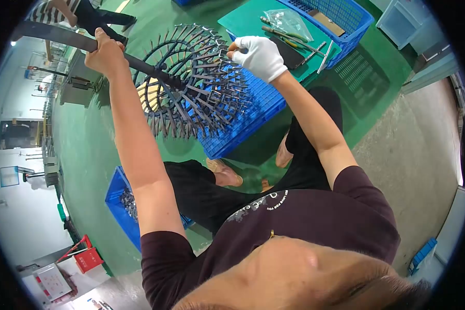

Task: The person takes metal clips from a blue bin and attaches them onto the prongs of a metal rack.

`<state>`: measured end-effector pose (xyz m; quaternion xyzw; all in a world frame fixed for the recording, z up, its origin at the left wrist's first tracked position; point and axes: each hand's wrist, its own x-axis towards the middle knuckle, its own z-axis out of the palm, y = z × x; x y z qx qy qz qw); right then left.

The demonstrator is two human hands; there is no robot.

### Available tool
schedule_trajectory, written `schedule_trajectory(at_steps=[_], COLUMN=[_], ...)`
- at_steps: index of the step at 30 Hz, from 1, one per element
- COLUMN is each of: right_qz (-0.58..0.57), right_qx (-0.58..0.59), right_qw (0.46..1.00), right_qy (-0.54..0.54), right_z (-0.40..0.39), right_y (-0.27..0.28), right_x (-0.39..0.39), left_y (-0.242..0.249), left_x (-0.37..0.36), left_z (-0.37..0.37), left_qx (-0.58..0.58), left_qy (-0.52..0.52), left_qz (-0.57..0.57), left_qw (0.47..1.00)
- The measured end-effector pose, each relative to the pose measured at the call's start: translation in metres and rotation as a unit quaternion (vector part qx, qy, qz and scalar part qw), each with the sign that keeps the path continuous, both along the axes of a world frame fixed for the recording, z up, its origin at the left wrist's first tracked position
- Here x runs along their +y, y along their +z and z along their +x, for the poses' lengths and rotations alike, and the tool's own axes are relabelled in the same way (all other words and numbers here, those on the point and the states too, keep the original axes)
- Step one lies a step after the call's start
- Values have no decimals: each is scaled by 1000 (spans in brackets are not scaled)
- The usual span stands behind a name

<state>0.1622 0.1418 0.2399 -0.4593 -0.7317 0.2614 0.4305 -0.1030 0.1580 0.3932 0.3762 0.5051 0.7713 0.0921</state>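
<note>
At upper left, my bare left hand (106, 54) is wrapped round a thick dark pole (142, 66). The pole runs into a round rack (191, 85) of dark rings, with many metal prongs sticking outward. My right hand (258, 57) wears a white glove with bare thumb and fingertips. Its fingers are pinched together at the rack's upper right edge, beside small bright metal pieces on the prong ends. What lies between those fingertips is too small to make out. Part of the rack is above an upturned-looking blue plastic crate (232, 137).
A green board (248, 23) holds pliers (289, 36), a clear plastic bag (289, 21) and metal rods. Behind it stands a blue basket (354, 31). A blue bin (120, 199) of small metal parts sits by my left leg. Another person (88, 18) stands at upper left.
</note>
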Motion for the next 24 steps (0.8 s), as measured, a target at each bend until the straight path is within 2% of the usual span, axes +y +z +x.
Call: schedule_trajectory(at_steps=[8, 9, 11, 12, 13, 15, 17, 19, 23, 24], right_qz=[48, 59, 103, 67, 114, 95, 113, 81, 54, 10], right_qx=[-8, -12, 14, 8, -10, 20, 13, 45, 35, 25], right_qw=[999, 998, 995, 998, 993, 995, 993, 996, 998, 1000], right_qy=[0, -2, 13, 17, 26, 10, 18, 17, 3, -7], right_z=[-4, -5, -7, -9, -10, -13, -13, -15, -17, -15], right_y=[0, 0, -9, -8, -2, -11, -9, -13, -18, -19], right_x=[11, 13, 21, 21, 20, 26, 28, 29, 35, 35], left_y=[-1, -2, -6, -15, -21, -7, -5, -7, -4, -4], left_x=[5, 9, 13, 23, 29, 26, 23, 28, 25, 24], left_z=[-5, -6, -8, -29, -53, -26, -22, -22, -17, -16], left_qx=[-6, -2, -36, -37, -40, 85, 70, 183, 136, 140], left_qy=[-12, 22, 3, 6, 12, 173, 117, 250, 186, 180], left_qz=[16, 5, 44, 6, -32, -89, -56, -13, -26, -14], left_qw=[1000, 1000, 998, 999, 999, 977, 989, 951, 973, 974])
